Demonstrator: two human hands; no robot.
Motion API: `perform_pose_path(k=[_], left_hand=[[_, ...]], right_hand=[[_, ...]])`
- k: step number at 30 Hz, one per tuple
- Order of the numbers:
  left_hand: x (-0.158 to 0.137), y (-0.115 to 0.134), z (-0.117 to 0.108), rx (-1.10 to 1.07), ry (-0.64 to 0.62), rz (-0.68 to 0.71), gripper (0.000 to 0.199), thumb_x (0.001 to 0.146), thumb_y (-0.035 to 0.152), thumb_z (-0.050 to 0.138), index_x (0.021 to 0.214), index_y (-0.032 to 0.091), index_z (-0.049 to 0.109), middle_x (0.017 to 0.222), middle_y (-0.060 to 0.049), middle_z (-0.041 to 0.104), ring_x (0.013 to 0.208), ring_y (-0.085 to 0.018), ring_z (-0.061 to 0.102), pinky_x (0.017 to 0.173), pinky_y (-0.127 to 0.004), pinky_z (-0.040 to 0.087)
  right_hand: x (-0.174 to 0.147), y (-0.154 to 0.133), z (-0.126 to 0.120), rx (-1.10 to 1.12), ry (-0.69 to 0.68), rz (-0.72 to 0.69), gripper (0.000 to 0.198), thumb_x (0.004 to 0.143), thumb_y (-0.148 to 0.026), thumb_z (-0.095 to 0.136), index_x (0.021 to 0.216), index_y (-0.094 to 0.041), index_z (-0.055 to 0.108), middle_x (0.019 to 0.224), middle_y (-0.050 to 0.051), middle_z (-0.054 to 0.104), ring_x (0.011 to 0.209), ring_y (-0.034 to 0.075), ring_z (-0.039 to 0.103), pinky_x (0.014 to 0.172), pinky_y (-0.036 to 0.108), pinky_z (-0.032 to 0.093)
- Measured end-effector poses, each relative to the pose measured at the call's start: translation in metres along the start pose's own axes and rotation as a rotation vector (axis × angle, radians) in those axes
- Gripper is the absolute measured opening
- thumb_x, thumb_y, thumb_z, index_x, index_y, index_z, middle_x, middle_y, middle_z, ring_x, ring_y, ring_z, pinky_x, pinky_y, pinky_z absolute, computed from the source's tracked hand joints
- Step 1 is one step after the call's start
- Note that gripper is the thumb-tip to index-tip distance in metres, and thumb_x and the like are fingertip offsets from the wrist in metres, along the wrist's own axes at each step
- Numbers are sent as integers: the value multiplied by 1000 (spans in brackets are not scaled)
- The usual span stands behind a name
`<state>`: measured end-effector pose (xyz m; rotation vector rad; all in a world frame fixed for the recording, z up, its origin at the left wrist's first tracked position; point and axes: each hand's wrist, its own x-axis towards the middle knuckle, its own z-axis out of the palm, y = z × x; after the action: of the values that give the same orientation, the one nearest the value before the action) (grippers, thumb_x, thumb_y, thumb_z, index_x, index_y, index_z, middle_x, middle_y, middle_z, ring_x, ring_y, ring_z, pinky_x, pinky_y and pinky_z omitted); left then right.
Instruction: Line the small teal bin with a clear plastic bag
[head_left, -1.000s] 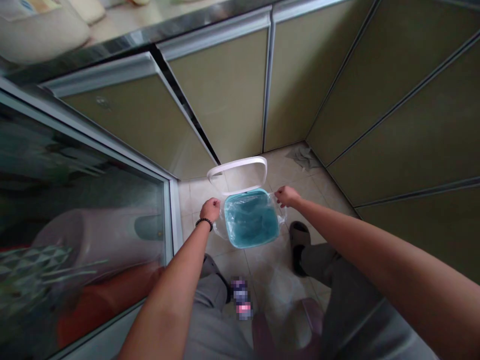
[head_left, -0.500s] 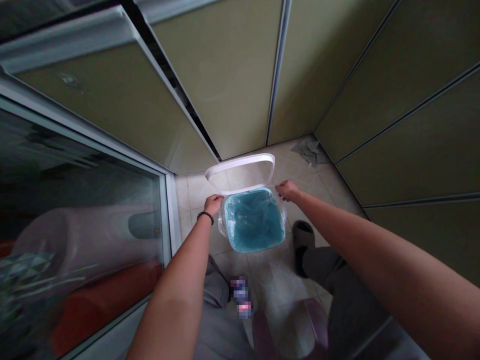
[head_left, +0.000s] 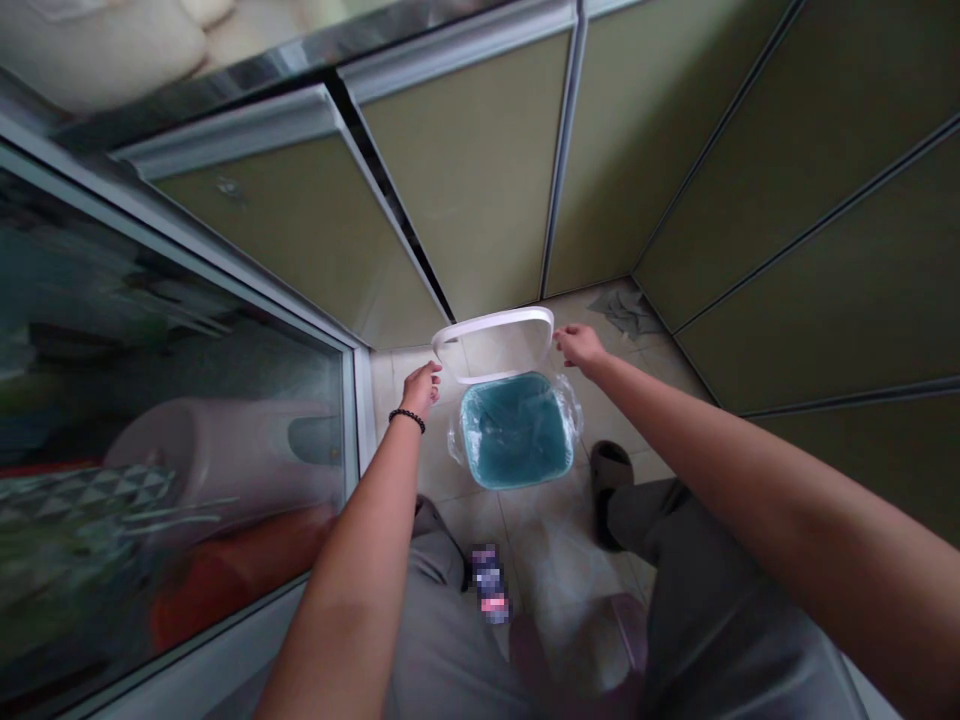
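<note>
A teal trash bin stands on the floor between my feet, lined with a clear plastic bag that hangs over its rim on both sides. A white rim ring is tilted up at the bin's far edge. My left hand, with a dark bead bracelet, is beside the ring's left end, fingers loosely bent and apart. By the ring's right end is my right hand, its fingers also partly spread. Whether either hand's fingertips touch the ring I cannot tell.
Olive cabinet doors rise behind the bin and to the right. A glass sliding door is at left. A grey cloth lies in the far corner. Behind the bin's near side, a pinkish stool stands between my legs.
Both hands have moved up from the bin's sides, where they were near the bag's edges, to the ends of the white ring. The view has shifted slightly.
</note>
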<state>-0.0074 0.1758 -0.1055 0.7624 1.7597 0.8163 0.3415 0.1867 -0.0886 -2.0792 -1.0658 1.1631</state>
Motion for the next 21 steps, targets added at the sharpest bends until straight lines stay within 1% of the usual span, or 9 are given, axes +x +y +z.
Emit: perform_pose_path(k=[2, 4, 6, 9, 12, 16, 19, 21], left_hand=[[-18, 14, -3, -83, -85, -43, 42, 89, 53, 62, 109, 17, 70, 78, -1, 61, 49, -6, 41, 55, -23, 42], [-34, 23, -5, -136, -129, -69, 44, 88, 55, 65, 110, 18, 69, 82, -2, 64, 50, -6, 44, 57, -23, 44], [-49, 27, -6, -165, -133, -61, 47, 87, 59, 66, 111, 18, 69, 85, -4, 67, 52, -7, 48, 59, -24, 47], [-68, 28, -6, -154, -79, -13, 49, 88, 62, 66, 110, 18, 69, 91, -5, 70, 56, -7, 52, 63, -24, 49], [-86, 24, -5, -178, -15, -16, 43, 88, 55, 69, 109, 18, 71, 94, -5, 72, 58, -6, 52, 63, -22, 49], [-111, 10, -6, -238, -5, -43, 35, 80, 40, 79, 104, 16, 74, 90, -4, 74, 58, -6, 55, 63, -23, 49], [-127, -4, -9, -186, 3, -26, 36, 74, 34, 82, 104, 14, 77, 84, -4, 74, 59, -8, 58, 63, -23, 50], [-136, -17, -11, -110, 8, -8, 36, 73, 29, 82, 105, 14, 78, 80, -3, 74, 61, -9, 61, 63, -23, 49]], right_hand=[[-16, -17, -8, 114, -84, -12, 27, 102, -31, 57, 115, -13, 72, 88, 8, 73, 56, 8, 55, 57, 19, 54], [-33, -26, -15, 192, -151, -10, 27, 105, -32, 53, 117, -14, 69, 84, 5, 72, 49, 6, 50, 54, 19, 53], [-48, -29, -19, 233, -166, -4, 27, 107, -34, 52, 114, -14, 68, 82, 4, 72, 47, 5, 49, 53, 19, 53], [-65, -28, -23, 249, -135, -10, 26, 108, -34, 54, 108, -13, 70, 83, 4, 72, 48, 5, 51, 52, 18, 52], [-78, -22, -28, 271, -122, -11, 25, 106, -31, 56, 105, -12, 71, 84, 6, 73, 50, 5, 54, 50, 16, 51], [-94, -9, -34, 272, -127, 29, 18, 99, -27, 68, 101, -10, 73, 77, 6, 71, 52, 7, 56, 53, 17, 55], [-108, 8, -32, 240, -153, 72, 11, 93, -20, 74, 97, -10, 74, 75, 5, 71, 51, 7, 57, 55, 19, 57], [-118, 22, -28, 190, -169, 91, 10, 92, -17, 74, 99, -10, 75, 78, 5, 73, 52, 6, 58, 55, 18, 56]])
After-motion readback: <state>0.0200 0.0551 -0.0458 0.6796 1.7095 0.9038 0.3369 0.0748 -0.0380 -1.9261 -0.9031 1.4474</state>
